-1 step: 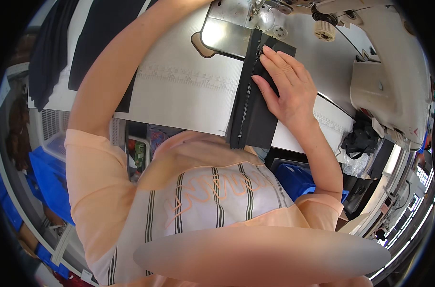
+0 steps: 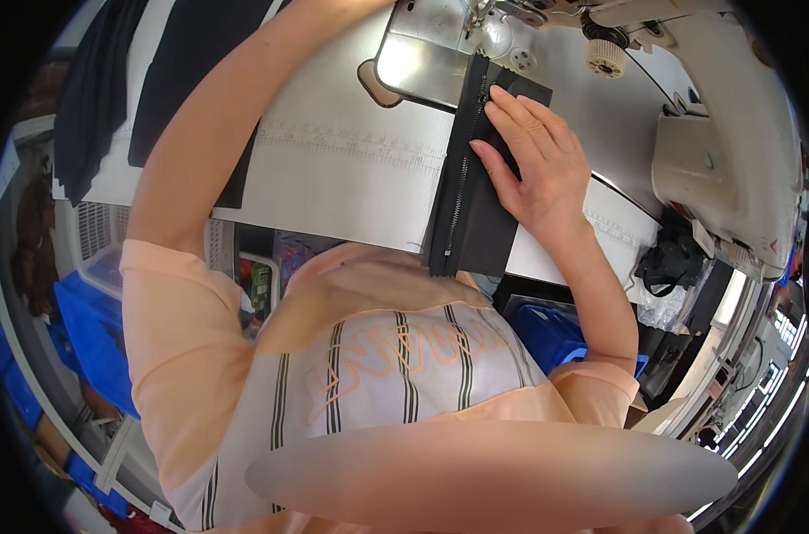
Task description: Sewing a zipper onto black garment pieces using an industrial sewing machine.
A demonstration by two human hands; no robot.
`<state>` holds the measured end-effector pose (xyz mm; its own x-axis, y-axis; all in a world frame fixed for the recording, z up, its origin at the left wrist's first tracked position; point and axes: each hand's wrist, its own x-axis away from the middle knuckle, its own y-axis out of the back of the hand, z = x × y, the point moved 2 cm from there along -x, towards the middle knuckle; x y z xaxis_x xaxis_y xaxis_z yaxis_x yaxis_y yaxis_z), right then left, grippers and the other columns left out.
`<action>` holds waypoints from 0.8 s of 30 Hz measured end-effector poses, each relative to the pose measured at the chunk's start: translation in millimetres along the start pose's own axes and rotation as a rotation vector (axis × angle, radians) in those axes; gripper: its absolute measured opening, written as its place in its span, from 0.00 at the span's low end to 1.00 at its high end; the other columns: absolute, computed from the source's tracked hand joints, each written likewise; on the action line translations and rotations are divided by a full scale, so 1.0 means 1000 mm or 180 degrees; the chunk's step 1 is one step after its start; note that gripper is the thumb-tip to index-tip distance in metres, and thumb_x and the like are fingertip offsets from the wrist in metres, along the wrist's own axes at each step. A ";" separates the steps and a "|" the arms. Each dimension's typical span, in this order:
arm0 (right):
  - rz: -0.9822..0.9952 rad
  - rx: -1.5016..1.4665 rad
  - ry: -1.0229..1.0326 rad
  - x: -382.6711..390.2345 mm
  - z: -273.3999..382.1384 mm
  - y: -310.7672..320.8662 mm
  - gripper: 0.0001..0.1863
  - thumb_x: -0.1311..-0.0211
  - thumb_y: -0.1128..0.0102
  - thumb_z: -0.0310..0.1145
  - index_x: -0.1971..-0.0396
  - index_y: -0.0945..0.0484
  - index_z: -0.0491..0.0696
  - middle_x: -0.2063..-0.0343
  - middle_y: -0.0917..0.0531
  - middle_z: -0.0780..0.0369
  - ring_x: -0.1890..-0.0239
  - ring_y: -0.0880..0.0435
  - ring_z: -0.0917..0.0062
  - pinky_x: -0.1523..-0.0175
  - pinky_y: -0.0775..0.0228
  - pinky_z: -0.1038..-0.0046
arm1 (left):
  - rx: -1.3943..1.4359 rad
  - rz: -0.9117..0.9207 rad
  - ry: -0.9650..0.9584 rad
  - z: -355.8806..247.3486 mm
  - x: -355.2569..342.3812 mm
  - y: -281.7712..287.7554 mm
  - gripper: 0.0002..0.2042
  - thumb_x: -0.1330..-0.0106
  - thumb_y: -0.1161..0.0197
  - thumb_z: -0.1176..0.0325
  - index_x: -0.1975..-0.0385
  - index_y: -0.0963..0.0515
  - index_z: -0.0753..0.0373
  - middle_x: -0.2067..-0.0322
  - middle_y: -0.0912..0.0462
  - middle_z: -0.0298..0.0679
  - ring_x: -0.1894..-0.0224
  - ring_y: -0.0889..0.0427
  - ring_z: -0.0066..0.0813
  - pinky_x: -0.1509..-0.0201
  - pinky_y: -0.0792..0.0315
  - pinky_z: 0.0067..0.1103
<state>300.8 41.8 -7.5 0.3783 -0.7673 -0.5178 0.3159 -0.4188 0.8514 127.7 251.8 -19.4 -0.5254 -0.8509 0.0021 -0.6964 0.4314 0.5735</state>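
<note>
A strip of black fabric (image 2: 498, 214) with a metal zipper (image 2: 459, 191) along it lies on the sewing table (image 2: 342, 169), its near end hanging at the front edge. My right hand (image 2: 538, 165) rests on the fabric, fingers stretched out and thumb apart, fingertips beside the zipper near its far end. Just beyond the far end are the needle area of a sewing machine (image 2: 725, 116) and its shiny metal plate (image 2: 422, 67). My left forearm (image 2: 235, 80) reaches across the table to the top edge, where the left hand is out of view.
Dark fabric pieces (image 2: 186, 84) lie on the table's left, with more black cloth (image 2: 97, 98) draped beside them. Below stand a white plastic basket (image 2: 97, 236) and a blue bin (image 2: 93, 329). Another blue bin (image 2: 547, 338) sits under the right side, near a black bag (image 2: 671, 258).
</note>
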 end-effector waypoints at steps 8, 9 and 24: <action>0.0104 -0.0011 -0.0058 -0.004 0.002 0.004 0.20 0.54 0.26 0.35 0.58 0.18 0.48 0.52 0.16 0.65 0.53 0.19 0.70 0.52 0.25 0.71 | -0.2536 0.0064 -0.0105 -0.029 0.213 0.073 0.33 0.47 0.30 0.54 0.38 0.28 0.53 0.35 0.31 0.37 0.31 0.37 0.40 0.27 0.58 0.46; 0.0118 -0.0018 -0.0031 -0.005 0.002 0.004 0.20 0.54 0.26 0.34 0.58 0.18 0.48 0.52 0.16 0.65 0.52 0.19 0.70 0.52 0.25 0.71 | -0.2572 0.0204 0.0326 -0.016 0.234 0.072 0.32 0.45 0.31 0.54 0.39 0.27 0.54 0.34 0.33 0.38 0.30 0.39 0.41 0.27 0.57 0.47; 0.0133 0.0016 -0.0051 0.002 -0.001 0.009 0.20 0.52 0.28 0.32 0.56 0.18 0.46 0.52 0.17 0.64 0.52 0.19 0.69 0.49 0.26 0.71 | -0.1920 -0.0143 -0.0933 0.019 0.250 0.075 0.31 0.57 0.46 0.85 0.48 0.21 0.56 0.39 0.26 0.38 0.34 0.32 0.39 0.32 0.44 0.39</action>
<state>305.6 37.4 -0.4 0.3771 -0.7918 -0.4805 0.2958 -0.3886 0.8726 -64.9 76.5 8.5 -0.6725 -0.7108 -0.2063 -0.3704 0.0820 0.9252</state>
